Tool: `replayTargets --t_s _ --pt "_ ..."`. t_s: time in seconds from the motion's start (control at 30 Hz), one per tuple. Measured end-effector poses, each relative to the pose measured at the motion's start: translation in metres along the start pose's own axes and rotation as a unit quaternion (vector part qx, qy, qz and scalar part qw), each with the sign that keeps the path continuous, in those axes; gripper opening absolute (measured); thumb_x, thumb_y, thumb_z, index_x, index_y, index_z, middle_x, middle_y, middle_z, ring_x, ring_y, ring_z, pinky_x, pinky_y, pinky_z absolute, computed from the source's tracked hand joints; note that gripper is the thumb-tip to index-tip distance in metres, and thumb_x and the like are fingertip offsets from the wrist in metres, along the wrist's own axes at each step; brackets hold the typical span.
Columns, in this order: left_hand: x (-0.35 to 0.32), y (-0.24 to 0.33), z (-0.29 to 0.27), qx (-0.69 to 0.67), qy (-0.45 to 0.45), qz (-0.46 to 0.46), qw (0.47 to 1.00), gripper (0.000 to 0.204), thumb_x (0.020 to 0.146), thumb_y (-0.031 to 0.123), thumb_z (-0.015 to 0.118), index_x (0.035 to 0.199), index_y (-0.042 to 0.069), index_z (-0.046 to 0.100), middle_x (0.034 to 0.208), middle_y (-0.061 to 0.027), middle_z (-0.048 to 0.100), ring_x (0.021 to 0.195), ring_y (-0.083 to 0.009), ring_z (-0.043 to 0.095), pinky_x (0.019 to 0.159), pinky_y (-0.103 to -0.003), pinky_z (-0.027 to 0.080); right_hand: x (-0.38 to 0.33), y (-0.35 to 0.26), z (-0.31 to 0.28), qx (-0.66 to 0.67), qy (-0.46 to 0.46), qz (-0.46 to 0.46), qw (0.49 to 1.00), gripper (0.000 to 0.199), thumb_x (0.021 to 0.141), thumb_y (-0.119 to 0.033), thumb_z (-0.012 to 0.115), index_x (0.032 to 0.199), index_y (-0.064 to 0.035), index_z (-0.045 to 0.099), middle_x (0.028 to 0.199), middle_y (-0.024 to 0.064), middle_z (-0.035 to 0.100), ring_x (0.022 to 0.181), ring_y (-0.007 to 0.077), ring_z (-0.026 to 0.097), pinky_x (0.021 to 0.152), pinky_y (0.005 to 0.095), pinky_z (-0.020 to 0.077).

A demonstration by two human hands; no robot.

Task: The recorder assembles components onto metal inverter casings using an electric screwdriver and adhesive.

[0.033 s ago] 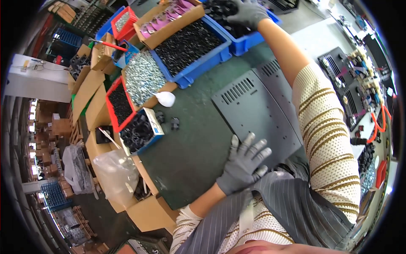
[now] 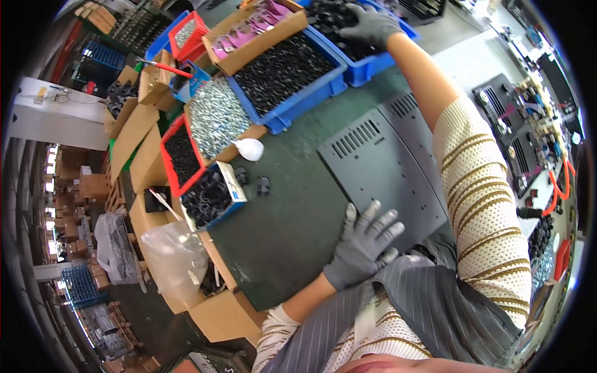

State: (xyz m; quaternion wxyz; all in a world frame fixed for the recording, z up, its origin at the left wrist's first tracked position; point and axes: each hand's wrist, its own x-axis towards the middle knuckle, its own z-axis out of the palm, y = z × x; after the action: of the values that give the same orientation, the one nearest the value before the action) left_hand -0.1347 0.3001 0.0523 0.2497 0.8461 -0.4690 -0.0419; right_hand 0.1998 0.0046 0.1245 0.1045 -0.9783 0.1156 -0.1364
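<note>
1. The flat, dark-grey metal panelwork (image 2: 388,171) is lying on the dark-green tabletop (image 2: 286,230), showing two groups of narrow slots, small scattered holes and a dark line running between its two sections.
2. The grey-gloved left hand (image 2: 360,250) is resting open, its fingers spreading wide and its fingertips overlapping the panelwork's near-left edge.
3. The grey-gloved right hand (image 2: 374,28) is lying over loose black parts (image 2: 326,17) in the blue plastic bin (image 2: 367,72), its fingers spreading apart, its palm side facing out of sight.
</note>
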Motion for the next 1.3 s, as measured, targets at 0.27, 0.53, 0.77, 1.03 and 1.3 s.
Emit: replayTargets --t_s 0.27,0.53,0.77,1.03,1.3 --pt "-0.001 -0.005 0.015 0.016 0.022 0.004 1.000 0.047 0.093 0.052 0.061 0.133 0.028 0.065 0.147 -0.0023 0.054 0.147 -0.0316 0.034 0.119 -0.069 0.011 -0.002 0.010 0.015 0.006 0.025 -0.125 0.992 0.066 0.083 -0.048 0.072 0.140 -0.0226 0.051 0.131 0.0151 0.060 0.119 0.0370 0.059 0.099 0.0473 0.0492" --pt "0.002 0.000 0.006 0.016 0.001 -0.013 1.000 0.050 0.092 0.053 0.061 0.134 0.027 0.064 0.148 -0.0022 0.053 0.145 -0.0318 0.035 0.120 -0.066 0.009 -0.013 -0.012 -0.001 -0.029 -0.004 -0.171 0.985 0.037 0.087 -0.032 0.068 0.123 -0.0225 0.064 0.121 0.0139 0.063 0.111 0.0364 0.066 0.088 0.0488 0.0564" --pt "0.006 0.004 -0.004 0.013 -0.013 -0.016 1.000 0.052 0.091 0.051 0.062 0.136 0.025 0.063 0.149 -0.0044 0.052 0.145 -0.0329 0.035 0.120 -0.065 0.008 -0.006 0.005 0.018 0.155 0.118 -0.152 0.969 0.028 0.082 -0.012 0.072 0.109 -0.0174 0.070 0.105 0.0128 0.062 0.097 0.0328 0.065 0.085 0.0405 0.0538" --pt "0.006 0.005 -0.004 0.020 -0.015 -0.019 0.999 0.052 0.092 0.049 0.062 0.138 0.024 0.062 0.150 -0.0058 0.051 0.145 -0.0341 0.034 0.120 -0.065 0.010 -0.001 0.013 0.006 0.411 0.112 -0.047 0.904 0.029 0.082 -0.016 0.079 0.110 -0.0123 0.075 0.091 0.0067 0.071 0.084 0.0189 0.067 0.080 0.0308 0.0542" --pt "0.006 0.003 -0.002 0.029 -0.014 -0.013 0.999 0.055 0.090 0.051 0.063 0.138 0.024 0.060 0.151 -0.0069 0.049 0.146 -0.0348 0.032 0.119 -0.066 0.011 -0.121 0.011 -0.015 0.556 -0.071 -0.081 0.824 0.024 0.084 -0.015 0.081 0.107 -0.0105 0.074 0.092 -0.0035 0.068 0.082 0.0085 0.061 0.074 0.0252 0.0522"
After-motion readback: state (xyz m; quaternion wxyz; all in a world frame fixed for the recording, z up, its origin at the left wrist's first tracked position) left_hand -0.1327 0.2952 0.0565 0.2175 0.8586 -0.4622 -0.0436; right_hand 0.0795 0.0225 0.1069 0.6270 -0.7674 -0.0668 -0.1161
